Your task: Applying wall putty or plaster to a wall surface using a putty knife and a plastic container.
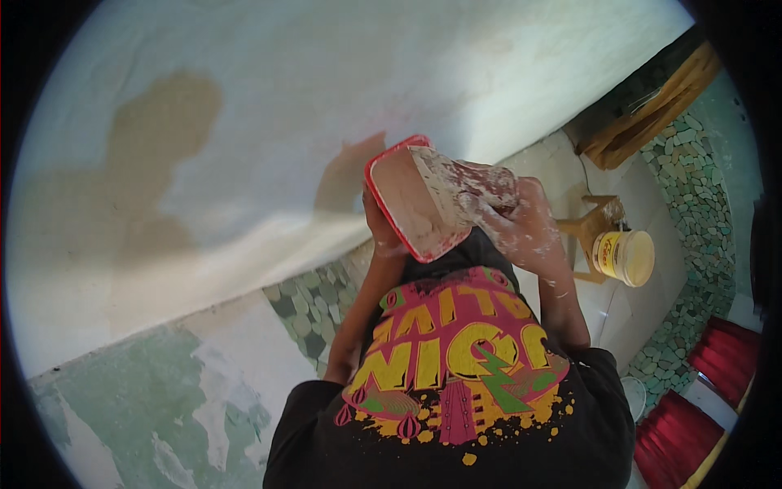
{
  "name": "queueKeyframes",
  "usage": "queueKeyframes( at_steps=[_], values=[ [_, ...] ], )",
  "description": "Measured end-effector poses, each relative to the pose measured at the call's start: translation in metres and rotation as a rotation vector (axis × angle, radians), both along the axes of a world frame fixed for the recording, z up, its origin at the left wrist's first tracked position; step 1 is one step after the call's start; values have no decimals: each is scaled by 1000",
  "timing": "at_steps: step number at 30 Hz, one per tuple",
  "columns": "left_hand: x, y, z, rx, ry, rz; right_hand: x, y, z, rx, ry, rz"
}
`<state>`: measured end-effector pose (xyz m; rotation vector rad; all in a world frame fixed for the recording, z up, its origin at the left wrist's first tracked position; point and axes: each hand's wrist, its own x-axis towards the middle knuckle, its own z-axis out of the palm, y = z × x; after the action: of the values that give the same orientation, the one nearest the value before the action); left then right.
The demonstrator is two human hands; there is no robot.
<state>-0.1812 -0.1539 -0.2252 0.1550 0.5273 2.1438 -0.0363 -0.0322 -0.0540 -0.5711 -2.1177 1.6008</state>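
Observation:
My left hand (381, 222) is closed round the left side of a rectangular tub with a red rim (376, 181). Smooth greyish-pink paste (401, 191) lies in it. In my right hand (533, 224), whose fingers and back are smeared with white, I grip a wide scraper (440, 181) by its caked, reddish handle. Its blade lies across the right part of the tub, against or just above the paste; I cannot tell which. White residue covers the blade and the handle.
A pale wall (269, 90) rises in front, with shadows on it. At the right, a yellow and white bucket (623, 254) is by a small wooden stool (590, 232). Pebble-patterned flooring (692, 179), a wooden piece (652, 114) and red cloth (680, 436) are farther right.

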Motion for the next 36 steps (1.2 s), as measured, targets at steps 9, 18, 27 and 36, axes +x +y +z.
queueKeyframes(
  at_steps=[9,18,27,36],
  values=[
    [-16,4,-84,-197,176,211,-48,-11,-122,293,-235,132],
    [-12,5,-88,-300,63,228,-51,-10,-175,61,-133,164],
    [-42,27,-87,-142,187,281,-54,30,-199,-429,35,-17],
    [44,4,46,-152,265,242,26,38,-46,-1401,500,-93]
  ],
)
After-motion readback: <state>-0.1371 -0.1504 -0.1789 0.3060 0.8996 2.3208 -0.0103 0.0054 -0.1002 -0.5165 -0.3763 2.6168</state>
